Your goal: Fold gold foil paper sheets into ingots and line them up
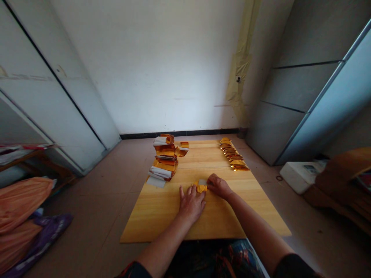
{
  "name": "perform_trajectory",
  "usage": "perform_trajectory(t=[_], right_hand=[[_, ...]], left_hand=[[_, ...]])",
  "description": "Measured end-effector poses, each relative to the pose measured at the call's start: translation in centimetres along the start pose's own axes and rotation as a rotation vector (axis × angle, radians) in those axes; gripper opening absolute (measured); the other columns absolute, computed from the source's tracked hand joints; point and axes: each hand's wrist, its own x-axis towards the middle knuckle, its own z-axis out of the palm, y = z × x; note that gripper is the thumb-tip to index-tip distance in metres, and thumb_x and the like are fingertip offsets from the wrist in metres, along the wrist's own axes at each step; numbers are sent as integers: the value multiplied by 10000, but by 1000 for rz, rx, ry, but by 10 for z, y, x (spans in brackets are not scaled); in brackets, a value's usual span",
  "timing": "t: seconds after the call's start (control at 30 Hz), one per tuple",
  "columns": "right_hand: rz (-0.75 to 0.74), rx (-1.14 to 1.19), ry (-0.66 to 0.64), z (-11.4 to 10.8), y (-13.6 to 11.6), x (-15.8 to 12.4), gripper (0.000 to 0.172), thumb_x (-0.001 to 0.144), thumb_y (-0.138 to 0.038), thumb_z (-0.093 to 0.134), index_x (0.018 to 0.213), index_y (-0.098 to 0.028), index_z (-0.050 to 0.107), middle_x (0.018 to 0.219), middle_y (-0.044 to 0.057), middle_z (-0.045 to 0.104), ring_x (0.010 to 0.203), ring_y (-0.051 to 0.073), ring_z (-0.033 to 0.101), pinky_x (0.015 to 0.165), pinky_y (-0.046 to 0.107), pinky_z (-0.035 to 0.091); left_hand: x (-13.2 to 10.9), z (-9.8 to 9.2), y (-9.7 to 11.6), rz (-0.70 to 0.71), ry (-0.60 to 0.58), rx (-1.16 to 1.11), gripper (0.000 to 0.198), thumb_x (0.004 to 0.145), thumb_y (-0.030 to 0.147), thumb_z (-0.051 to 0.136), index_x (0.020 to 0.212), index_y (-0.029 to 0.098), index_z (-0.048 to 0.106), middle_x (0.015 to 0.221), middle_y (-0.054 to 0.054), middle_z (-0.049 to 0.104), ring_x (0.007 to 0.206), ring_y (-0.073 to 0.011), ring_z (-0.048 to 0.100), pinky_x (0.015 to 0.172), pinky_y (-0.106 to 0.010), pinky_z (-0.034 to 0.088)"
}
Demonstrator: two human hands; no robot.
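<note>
A small sheet of gold foil paper (201, 188), partly folded with a pale grey patch showing, lies on the wooden board (162, 216). My left hand (191, 202) rests flat on the board with its fingers spread, fingertips at the paper's near left edge. At the paper's right edge, my right hand (218, 186) has its fingers pinched together on it. Loose stacks of gold and grey foil paper (165, 160) stand at the board's far left. Along the far right runs a row of folded gold foil pieces (232, 154), overlapping each other.
Behind the board is a white wall (174, 77) with a taped strip (240, 73). A grey refrigerator (290, 88) stands at the right, near a white box (300, 175) and a wooden chair (344, 185). Orange cloth (24, 200) and a purple bag (49, 235) lie at the left.
</note>
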Motion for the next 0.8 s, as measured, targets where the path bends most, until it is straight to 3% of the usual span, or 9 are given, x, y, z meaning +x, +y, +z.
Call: perform_trajectory(t=[0.13, 0.23, 0.37, 0.5, 0.67, 0.8], right_hand=[[-16, 111, 43, 3, 12, 3, 125, 764, -94, 542, 828, -172, 617, 884, 25, 595, 819, 118, 565, 733, 213, 425], [20, 153, 29, 3, 11, 3, 95, 749, -151, 599, 837, -172, 625, 886, 23, 593, 800, 124, 559, 731, 224, 433], [47, 136, 14, 3, 7, 3, 215, 675, -190, 688, 880, -165, 633, 951, 35, 588, 818, 135, 555, 733, 231, 435], [41, 110, -6, -1, 7, 4, 175, 704, -109, 620, 865, -168, 654, 932, 32, 604, 840, 133, 569, 746, 221, 435], [-55, -57, -27, -2, -8, -2, 199, 840, -122, 489, 861, -175, 680, 936, 56, 619, 853, 133, 572, 752, 225, 419], [-77, -236, -15, 6, -34, -15, 224, 895, -175, 445, 865, -172, 667, 943, 74, 622, 898, 167, 543, 752, 259, 390]], left_hand=[[1, -2, 2, -33, -12, -12, 357, 815, 409, 595, 1168, 357, 577, 1291, -106, 523, 1198, -305, 431, 1018, -676, 154], [1, -1, 3, -41, -17, -21, 372, 811, 413, 599, 1177, 354, 574, 1300, -112, 514, 1205, -310, 426, 1012, -675, 164], [0, 0, 4, -48, -16, -24, 371, 815, 404, 596, 1182, 356, 571, 1304, -111, 508, 1216, -308, 414, 1011, -677, 161], [2, -2, 2, -45, -12, -38, 325, 810, 401, 601, 1131, 355, 598, 1286, -99, 522, 1191, -304, 430, 1006, -682, 154], [15, -7, -22, -43, -31, -82, 177, 823, 343, 579, 986, 319, 645, 1248, -51, 561, 1208, -275, 428, 1014, -652, 178], [30, -5, -44, -119, -116, -218, 137, 835, 315, 552, 922, 303, 657, 1339, 2, 521, 1232, -246, 428, 1035, -584, 226]])
